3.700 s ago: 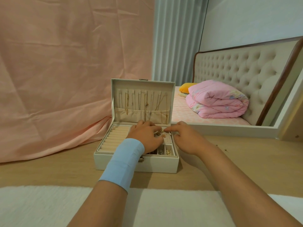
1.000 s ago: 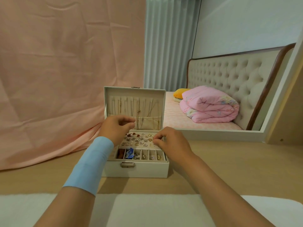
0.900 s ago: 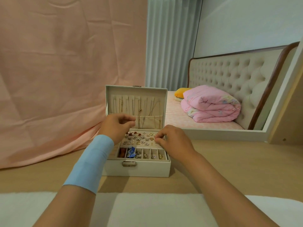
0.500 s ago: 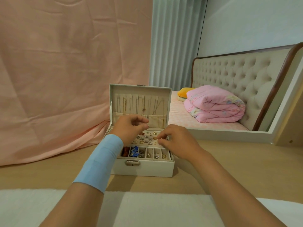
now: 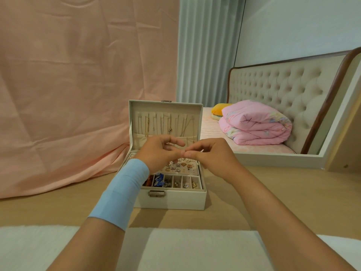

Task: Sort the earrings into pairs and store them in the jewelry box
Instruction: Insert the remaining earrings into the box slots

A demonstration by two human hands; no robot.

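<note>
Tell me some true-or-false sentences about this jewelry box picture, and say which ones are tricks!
The jewelry box is open. True.
Necklaces hang inside its lid. True.
The blue band is on the right wrist. False: it is on the left wrist.
The folded quilt is green. False: it is pink.
The left hand and right hand are far apart. False: their fingertips meet above the box.

A wrinkled pink cloth (image 5: pixel 68 94) hangs behind a wooden tabletop (image 5: pixel 293 192). A pale pleated curtain (image 5: pixel 207 55) hangs beside it. To the right, a folded pink quilt (image 5: pixel 256 124) and a yellow pillow (image 5: pixel 219 108) lie by a tufted beige headboard (image 5: pixel 283 87). A white fluffy mat (image 5: pixel 185 251) lies nearest.
</note>
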